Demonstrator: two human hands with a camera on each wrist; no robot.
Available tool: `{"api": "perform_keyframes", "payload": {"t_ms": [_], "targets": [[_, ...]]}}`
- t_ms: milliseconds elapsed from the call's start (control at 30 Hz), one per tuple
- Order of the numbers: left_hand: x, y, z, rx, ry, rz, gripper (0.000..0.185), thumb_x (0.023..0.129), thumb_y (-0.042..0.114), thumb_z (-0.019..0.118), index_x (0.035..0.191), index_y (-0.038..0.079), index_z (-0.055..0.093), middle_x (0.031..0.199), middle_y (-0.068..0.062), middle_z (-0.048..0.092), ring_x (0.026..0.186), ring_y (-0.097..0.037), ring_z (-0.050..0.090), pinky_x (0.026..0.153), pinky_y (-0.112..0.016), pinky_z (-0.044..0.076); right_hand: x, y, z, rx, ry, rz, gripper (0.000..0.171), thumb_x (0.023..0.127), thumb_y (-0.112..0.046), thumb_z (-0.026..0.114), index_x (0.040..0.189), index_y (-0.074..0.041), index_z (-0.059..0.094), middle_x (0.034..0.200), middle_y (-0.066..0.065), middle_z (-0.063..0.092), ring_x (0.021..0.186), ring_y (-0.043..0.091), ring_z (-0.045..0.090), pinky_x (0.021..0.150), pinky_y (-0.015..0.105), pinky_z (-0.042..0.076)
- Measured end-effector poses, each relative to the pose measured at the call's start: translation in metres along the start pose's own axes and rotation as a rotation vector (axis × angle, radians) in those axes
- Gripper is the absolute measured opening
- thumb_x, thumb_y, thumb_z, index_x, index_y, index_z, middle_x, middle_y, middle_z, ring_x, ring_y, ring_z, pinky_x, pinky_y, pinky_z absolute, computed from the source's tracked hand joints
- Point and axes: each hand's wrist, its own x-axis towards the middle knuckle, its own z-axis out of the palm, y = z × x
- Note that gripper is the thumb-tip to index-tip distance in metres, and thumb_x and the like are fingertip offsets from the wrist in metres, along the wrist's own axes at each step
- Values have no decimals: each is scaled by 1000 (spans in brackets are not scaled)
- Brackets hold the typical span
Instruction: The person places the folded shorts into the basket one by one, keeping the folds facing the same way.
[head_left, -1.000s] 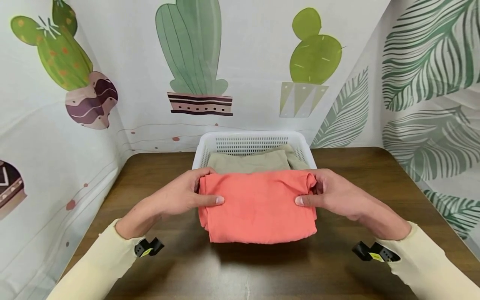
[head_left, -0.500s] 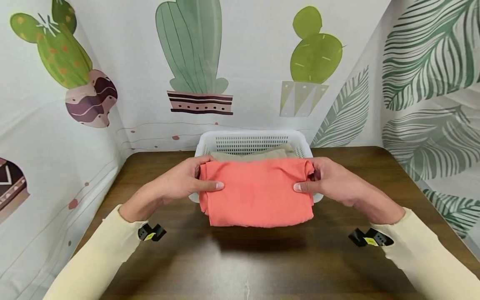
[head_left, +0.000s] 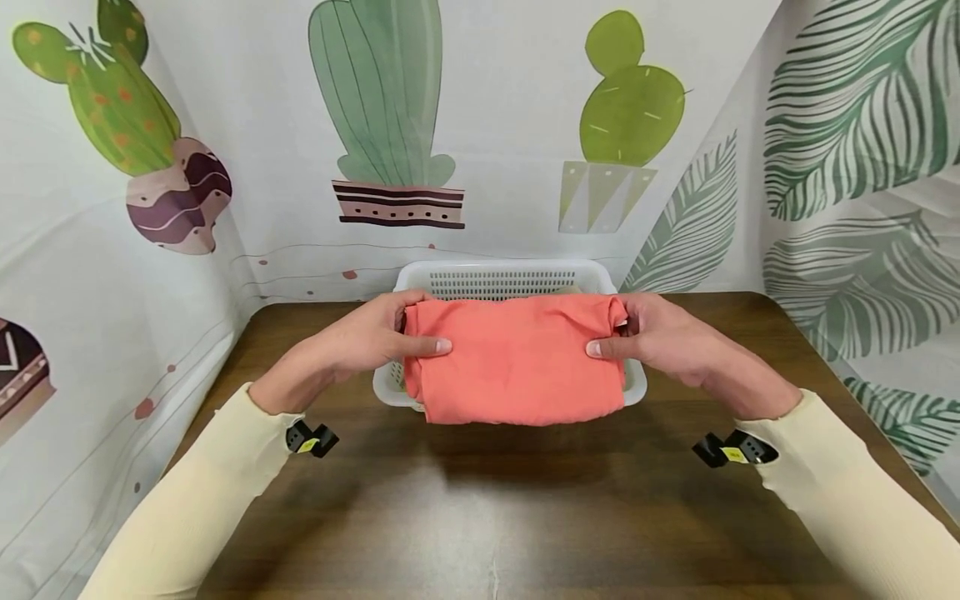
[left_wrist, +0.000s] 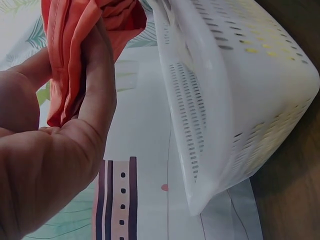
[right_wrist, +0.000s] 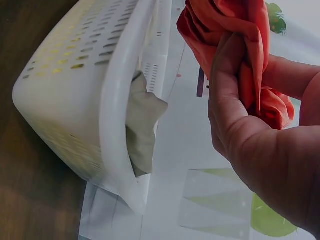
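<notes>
— Worktop [head_left: 525,517] first: dark wood, with printed cactus and leaf cloth hanging behind and beside it. What stands on it?

— Basket [head_left: 495,279], white and perforated, at the far middle. A folded beige cloth [right_wrist: 142,125] lies inside; the right wrist view shows it against the basket wall.

— And the folded orange cloth [head_left: 517,358]?

— Held in the air over the basket, its near edge hanging past the near rim. The left hand [head_left: 367,342] pinches its left edge, thumb on top and fingers [left_wrist: 97,90] curled underneath. The right hand [head_left: 660,346] grips the right edge the same way, fingers [right_wrist: 225,95] wrapped into the bunched fabric.

— How would the person handle it well from here?

— Probably by keeping both grips level so the fold stays flat, bringing the near edge clear of the rim, and lowering the cloth squarely onto the beige one. Letting one side drop early would likely open the fold or snag it on the rim.
</notes>
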Motion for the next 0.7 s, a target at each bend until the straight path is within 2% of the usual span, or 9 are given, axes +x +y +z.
{"api": "perform_keyframes", "payload": {"t_ms": [233, 500, 600, 700], "targets": [[9, 2, -5, -49, 3, -13, 44, 96, 17, 81, 132, 10, 58, 114, -14, 75, 97, -32, 77, 85, -42, 62, 9, -1, -7, 10, 4, 31, 32, 94, 2, 74, 121, 10, 59, 102, 13, 74, 92, 22, 74, 84, 36, 62], [21, 3, -13, -57, -4, -16, 44, 97, 18, 81, 133, 8, 58, 113, -16, 75, 95, -31, 77, 85, -40, 62, 21, 0, -12, -49, 39, 46, 27, 95, -1, 75, 115, 9, 61, 99, 9, 74, 91, 16, 72, 85, 30, 59], [25, 2, -17, -56, 5, -15, 44, 97, 18, 81, 133, 10, 59, 113, -15, 75, 95, -29, 77, 84, -39, 62, 26, 1, -14, -34, 44, 44, 19, 95, 0, 74, 102, 5, 58, 94, 7, 72, 89, 15, 71, 83, 29, 59], [29, 0, -18, -56, 12, -18, 42, 97, 18, 80, 133, 10, 59, 112, -15, 76, 94, -28, 77, 82, -38, 62, 30, 3, -15, -31, 57, 47, 30, 95, 0, 75, 85, -1, 46, 84, 3, 65, 84, 13, 66, 78, 27, 56]]}}
